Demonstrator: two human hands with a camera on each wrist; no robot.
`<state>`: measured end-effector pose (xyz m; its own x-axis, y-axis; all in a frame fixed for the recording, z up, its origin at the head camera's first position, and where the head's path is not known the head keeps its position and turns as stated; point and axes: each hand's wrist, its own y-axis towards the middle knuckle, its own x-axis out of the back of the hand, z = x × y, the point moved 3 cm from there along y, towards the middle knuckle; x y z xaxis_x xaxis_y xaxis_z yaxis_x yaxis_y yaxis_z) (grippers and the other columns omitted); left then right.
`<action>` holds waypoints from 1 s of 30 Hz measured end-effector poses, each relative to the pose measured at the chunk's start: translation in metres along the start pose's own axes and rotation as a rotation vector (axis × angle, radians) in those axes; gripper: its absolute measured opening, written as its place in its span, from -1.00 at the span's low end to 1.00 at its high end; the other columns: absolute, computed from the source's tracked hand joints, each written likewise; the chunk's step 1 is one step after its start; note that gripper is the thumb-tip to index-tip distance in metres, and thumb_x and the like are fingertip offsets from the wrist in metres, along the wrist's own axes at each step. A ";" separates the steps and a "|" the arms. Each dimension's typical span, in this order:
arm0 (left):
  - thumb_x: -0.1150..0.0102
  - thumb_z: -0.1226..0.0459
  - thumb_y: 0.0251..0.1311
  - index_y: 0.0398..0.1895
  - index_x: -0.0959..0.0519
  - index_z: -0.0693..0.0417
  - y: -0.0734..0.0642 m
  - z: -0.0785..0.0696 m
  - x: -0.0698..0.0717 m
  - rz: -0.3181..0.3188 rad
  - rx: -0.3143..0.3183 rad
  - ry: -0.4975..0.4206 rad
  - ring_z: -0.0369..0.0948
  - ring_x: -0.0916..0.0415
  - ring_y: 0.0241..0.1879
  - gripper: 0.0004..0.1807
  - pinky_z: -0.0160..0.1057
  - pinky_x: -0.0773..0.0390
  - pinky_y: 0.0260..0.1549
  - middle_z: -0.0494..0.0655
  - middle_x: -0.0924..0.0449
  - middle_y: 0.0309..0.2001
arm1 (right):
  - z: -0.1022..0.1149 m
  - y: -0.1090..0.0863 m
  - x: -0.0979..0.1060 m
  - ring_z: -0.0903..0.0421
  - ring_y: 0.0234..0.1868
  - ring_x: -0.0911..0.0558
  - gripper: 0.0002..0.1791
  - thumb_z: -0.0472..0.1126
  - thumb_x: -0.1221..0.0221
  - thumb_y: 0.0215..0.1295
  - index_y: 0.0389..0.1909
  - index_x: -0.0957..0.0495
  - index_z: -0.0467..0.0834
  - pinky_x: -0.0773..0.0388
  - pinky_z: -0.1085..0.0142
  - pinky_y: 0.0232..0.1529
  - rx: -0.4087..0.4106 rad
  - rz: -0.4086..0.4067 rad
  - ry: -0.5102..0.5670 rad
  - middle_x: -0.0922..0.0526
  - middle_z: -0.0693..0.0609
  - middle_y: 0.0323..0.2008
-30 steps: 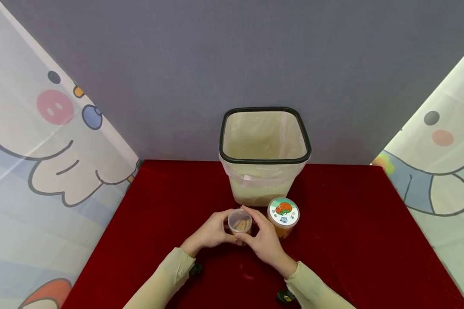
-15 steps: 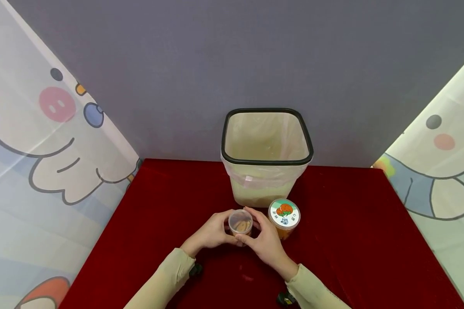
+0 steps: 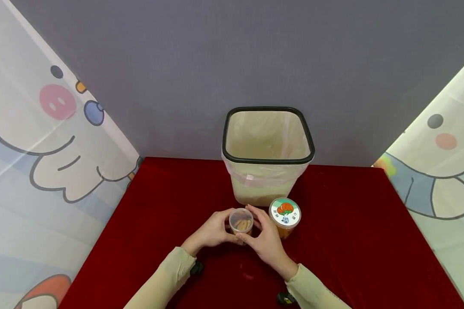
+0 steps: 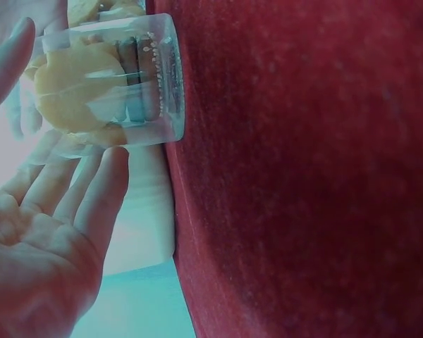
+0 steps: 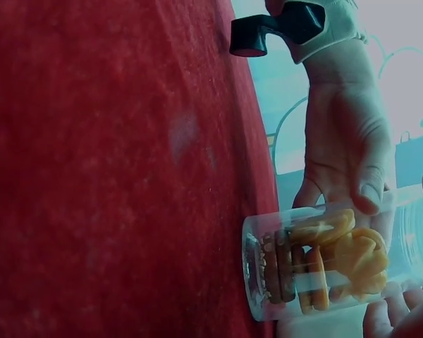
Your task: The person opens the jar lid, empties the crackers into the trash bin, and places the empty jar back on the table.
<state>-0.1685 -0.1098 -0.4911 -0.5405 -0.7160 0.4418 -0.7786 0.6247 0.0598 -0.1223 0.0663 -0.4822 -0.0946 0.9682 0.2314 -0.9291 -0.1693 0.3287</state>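
A clear plastic jar (image 3: 241,219) stands on the red cloth, and its open top shows round, flat tan pieces like biscuits (image 5: 359,257). Darker brown ones lie at the bottom of the jar. From the left side my left hand (image 3: 212,231) holds it, thumb in front and fingers (image 4: 102,201) against the wall. On the other side my right hand (image 3: 264,240) holds the same jar, its thumb near my left thumb. Just right of my right hand stands a second jar (image 3: 285,214), with an orange-fruit picture on its lid and orange contents.
Behind the jars stands a square cream bin (image 3: 264,182) with a black rim and a clear liner bag. A grey wall (image 3: 178,77) rises behind it. Cartoon-printed sheets (image 3: 54,163) flank the red table cloth (image 3: 352,223).
The head view has shifted very slightly. Both hands stay round the clear jar in the same place.
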 end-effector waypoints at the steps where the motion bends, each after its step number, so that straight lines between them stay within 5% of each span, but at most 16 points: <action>1: -0.60 0.30 -0.07 0.27 -0.48 -0.02 -0.001 -0.006 0.001 -0.001 0.001 -0.001 -0.11 -0.54 0.11 -0.24 -0.19 -0.56 0.04 -0.15 -0.58 0.11 | 0.000 -0.001 0.000 -0.04 0.24 -0.48 -0.09 -0.23 -0.54 -0.02 0.39 -0.35 -0.17 -0.48 0.23 0.17 0.000 -0.006 0.006 -0.45 -0.12 0.26; 5: -0.60 0.22 -0.06 0.27 -0.49 -0.10 0.000 -0.005 0.002 -0.012 -0.008 0.018 -0.17 -0.55 0.09 -0.25 -0.24 -0.56 0.01 -0.24 -0.58 0.10 | 0.002 -0.001 0.000 -0.02 0.23 -0.48 -0.12 -0.26 -0.55 -0.06 0.35 -0.39 -0.11 -0.48 0.22 0.17 -0.015 -0.039 0.011 -0.44 -0.10 0.23; 11: -0.63 0.18 -0.10 0.28 -0.48 -0.17 -0.001 0.002 0.001 -0.012 -0.007 0.011 -0.22 -0.54 0.09 -0.20 -0.26 -0.59 -0.05 -0.27 -0.57 0.11 | 0.004 -0.001 -0.006 -0.20 0.15 -0.51 -0.19 -0.44 -0.53 -0.13 0.24 -0.45 -0.29 -0.51 -0.02 0.10 0.048 -0.085 -0.021 -0.49 -0.24 0.11; 20: -0.64 0.19 -0.12 0.27 -0.48 -0.17 0.000 0.003 0.000 -0.001 -0.004 -0.013 -0.25 -0.55 0.07 -0.20 -0.26 -0.61 -0.08 -0.29 -0.57 0.09 | -0.002 0.000 -0.002 -0.03 0.22 -0.48 -0.21 -0.33 -0.49 0.02 0.33 -0.43 -0.12 -0.47 0.12 0.19 0.036 -0.008 0.062 -0.48 -0.05 0.19; 30: -0.65 0.11 -0.15 0.28 -0.48 -0.21 -0.001 0.003 0.001 -0.018 -0.008 0.055 -0.30 -0.54 0.06 -0.18 -0.24 -0.55 0.01 -0.36 -0.57 0.08 | -0.004 -0.002 -0.001 -0.16 0.28 -0.41 -0.18 -0.36 -0.40 0.14 0.43 -0.30 -0.22 -0.38 0.04 0.26 0.049 0.071 0.127 -0.40 -0.19 0.28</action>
<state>-0.1688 -0.1121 -0.4935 -0.5082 -0.7090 0.4888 -0.7852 0.6146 0.0751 -0.1222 0.0666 -0.4864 -0.2073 0.9684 0.1390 -0.9000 -0.2445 0.3608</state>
